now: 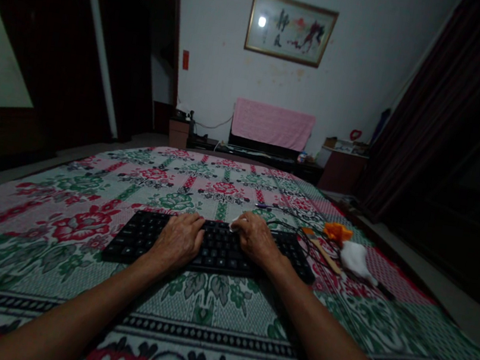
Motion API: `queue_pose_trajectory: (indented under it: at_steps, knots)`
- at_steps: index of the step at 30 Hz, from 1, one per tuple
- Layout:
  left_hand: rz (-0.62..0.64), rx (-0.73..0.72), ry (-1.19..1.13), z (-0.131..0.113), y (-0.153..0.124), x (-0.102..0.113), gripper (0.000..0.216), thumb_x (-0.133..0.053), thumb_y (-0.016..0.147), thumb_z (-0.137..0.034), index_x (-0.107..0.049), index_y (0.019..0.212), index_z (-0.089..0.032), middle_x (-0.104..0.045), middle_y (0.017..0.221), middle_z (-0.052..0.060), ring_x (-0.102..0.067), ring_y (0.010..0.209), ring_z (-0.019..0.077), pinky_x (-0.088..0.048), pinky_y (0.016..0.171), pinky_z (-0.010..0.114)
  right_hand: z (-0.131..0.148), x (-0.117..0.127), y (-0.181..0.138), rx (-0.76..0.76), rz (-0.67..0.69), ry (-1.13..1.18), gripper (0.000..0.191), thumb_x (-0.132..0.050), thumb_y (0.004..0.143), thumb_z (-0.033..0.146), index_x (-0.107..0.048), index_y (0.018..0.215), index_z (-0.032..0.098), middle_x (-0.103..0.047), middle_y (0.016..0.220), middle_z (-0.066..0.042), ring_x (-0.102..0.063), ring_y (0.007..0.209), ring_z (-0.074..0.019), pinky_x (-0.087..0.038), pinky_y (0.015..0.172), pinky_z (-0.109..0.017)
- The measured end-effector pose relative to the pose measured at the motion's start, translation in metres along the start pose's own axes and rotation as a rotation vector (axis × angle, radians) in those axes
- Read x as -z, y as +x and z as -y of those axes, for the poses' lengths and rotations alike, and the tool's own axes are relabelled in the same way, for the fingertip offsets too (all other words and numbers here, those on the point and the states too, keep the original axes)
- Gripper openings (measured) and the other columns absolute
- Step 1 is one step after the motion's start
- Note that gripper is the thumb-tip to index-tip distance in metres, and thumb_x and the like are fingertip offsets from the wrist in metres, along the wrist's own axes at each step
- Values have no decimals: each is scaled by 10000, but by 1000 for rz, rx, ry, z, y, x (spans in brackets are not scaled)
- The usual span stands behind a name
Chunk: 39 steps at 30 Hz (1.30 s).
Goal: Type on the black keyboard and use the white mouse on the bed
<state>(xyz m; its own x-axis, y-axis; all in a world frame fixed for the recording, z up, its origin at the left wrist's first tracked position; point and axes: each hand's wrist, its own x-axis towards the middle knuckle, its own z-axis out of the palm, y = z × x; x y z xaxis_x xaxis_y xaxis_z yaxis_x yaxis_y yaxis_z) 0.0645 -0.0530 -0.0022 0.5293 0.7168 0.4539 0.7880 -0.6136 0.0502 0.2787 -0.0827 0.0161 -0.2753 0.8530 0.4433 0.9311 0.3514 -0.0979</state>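
A black keyboard (219, 255) lies flat on the patterned bedspread in front of me. My left hand (181, 236) rests on its left half, palm down, with the fingers stretched toward the far edge and the thumb to the right. Over the right-of-middle keys, my right hand (256, 239) pinches a small white wad (234, 223) at the far rows. Most of the wad is hidden by the fingers, so I cannot tell whether it is cotton or cloth.
Right of the keyboard lie a flat wooden-handled brush (323, 254), an orange cloth (337, 232), a white bundle (354, 258) with a dark handle-like end, and black cable (301, 218). A purple pen-like stick (263, 206) lies beyond. The bedspread (204, 301) spreads all round.
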Motion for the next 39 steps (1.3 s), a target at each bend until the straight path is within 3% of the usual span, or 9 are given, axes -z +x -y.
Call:
queue_pose_trajectory:
  at_steps: [8,14,21,23,28,35,39]
  knots:
    - [-4,4,-11,-2,0,3,311,-390,889,-238,-631,1074,-169,-640,1112,104,-564,1069,229,-398,964,385,-18,4,-6,-165,-48,-79,253,-471,801,50,-695,853,154,-589,844,-79,-523,851,-188,-391,817,-301]
    - [-5,2,-15,-2,0,3,309,-389,886,-233,-636,1059,-168,-644,1095,106,-566,1067,239,-403,956,390,-13,-2,-5,6,-78,30,304,-452,810,20,-687,919,179,-614,932,-60,-529,901,-168,-386,840,-285]
    - [9,-2,4,-1,0,2,321,-376,896,-246,-624,1079,-157,-635,1114,111,-552,1084,236,-395,960,382,-16,4,-7,-183,-46,-68,259,-463,795,44,-695,830,154,-594,831,-77,-530,853,-188,-391,817,-295]
    - [9,-6,7,-1,0,3,316,-373,896,-242,-625,1069,-160,-637,1097,107,-554,1077,229,-393,961,376,-15,5,-7,-149,-67,-40,268,-455,793,34,-690,837,156,-596,837,-72,-529,854,-181,-391,819,-292]
    - [3,-10,3,-1,1,2,300,-387,889,-230,-629,1056,-167,-640,1084,101,-564,1062,231,-398,957,382,-5,0,-4,98,-56,75,289,-461,800,15,-679,908,171,-606,937,-63,-523,899,-161,-386,843,-284]
    - [2,-3,25,-1,0,2,312,-384,896,-243,-622,1079,-157,-634,1122,102,-553,1087,233,-399,960,379,-16,0,-7,-71,-74,-47,211,-499,782,39,-679,768,149,-579,791,-66,-511,802,-178,-389,779,-291]
    - [2,-4,29,0,0,0,321,-379,899,-249,-624,1084,-158,-631,1139,101,-550,1096,232,-397,965,379,-17,-3,-8,37,-144,49,252,-473,785,12,-672,837,158,-597,858,-64,-519,851,-172,-395,805,-290]
